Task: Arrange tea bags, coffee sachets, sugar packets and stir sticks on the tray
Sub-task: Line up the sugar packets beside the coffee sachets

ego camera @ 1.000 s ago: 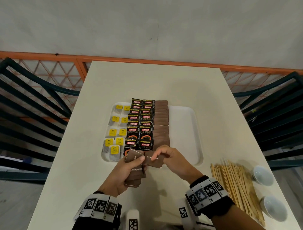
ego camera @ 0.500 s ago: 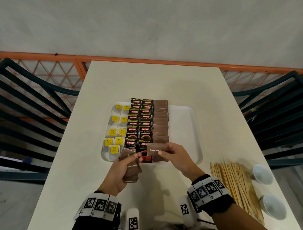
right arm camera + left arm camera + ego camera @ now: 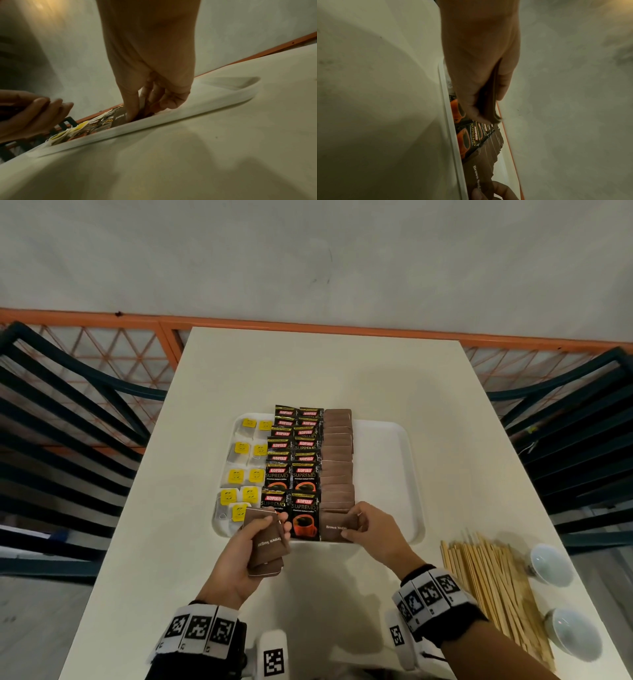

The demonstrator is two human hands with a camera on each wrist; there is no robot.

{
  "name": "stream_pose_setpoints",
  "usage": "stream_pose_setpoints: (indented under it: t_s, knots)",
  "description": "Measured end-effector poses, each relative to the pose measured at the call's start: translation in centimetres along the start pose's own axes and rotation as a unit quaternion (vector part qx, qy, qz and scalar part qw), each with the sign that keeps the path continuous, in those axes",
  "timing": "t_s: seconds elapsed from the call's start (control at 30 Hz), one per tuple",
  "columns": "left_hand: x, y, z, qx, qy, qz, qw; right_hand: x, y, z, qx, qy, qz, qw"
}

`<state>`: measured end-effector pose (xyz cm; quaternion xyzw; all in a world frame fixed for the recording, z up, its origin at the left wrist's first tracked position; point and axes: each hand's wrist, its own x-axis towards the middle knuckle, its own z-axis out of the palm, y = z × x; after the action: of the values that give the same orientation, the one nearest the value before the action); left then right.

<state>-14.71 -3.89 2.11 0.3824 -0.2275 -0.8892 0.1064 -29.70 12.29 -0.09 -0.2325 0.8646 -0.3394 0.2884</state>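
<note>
Right hand (image 3: 371, 530) pinches one brown sugar packet (image 3: 337, 528) onto its row's near end on the tray (image 3: 387, 460). Left hand (image 3: 246, 556) grips the spare stack (image 3: 269, 546); next, probably release and draw another.

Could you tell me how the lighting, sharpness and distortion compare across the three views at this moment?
Head view: evenly lit and sharp, the print on the coffee sachets readable, wide-angle bending of the table edges, soft shadows under both arms. Left wrist view: dim, yellowish, the left hand large and soft. Right wrist view: equally dim, the right hand looming, the tray rim curved by the lens.
</note>
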Motion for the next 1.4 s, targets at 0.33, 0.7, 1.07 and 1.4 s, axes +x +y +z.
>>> stream_pose_setpoints:
  t_s: [0.33, 0.7, 1.07, 1.4]
  knots:
    - [-0.5, -0.1, 0.9, 0.057, -0.006, -0.028, 0.998, -0.9, -2.7, 0.9, -0.066, 0.023, -0.070, 0.995]
    - [-0.5, -0.6, 1.3, 0.142, 0.012, -0.003, 0.990, -1.4, -5.3, 1.8, 0.192, -0.150, -0.006, 0.970]
    - [-0.3, -0.4, 1.9, 0.035, 0.000, -0.113, 0.993, -1.3, -4.5, -0.8, 0.210, -0.087, -0.076, 0.971]
    - [1.1, -1.1, 2.6, 0.091, 0.043, -0.027, 0.995, -1.1, -4.0, -0.9, 0.310, -0.138, 0.015, 0.941]
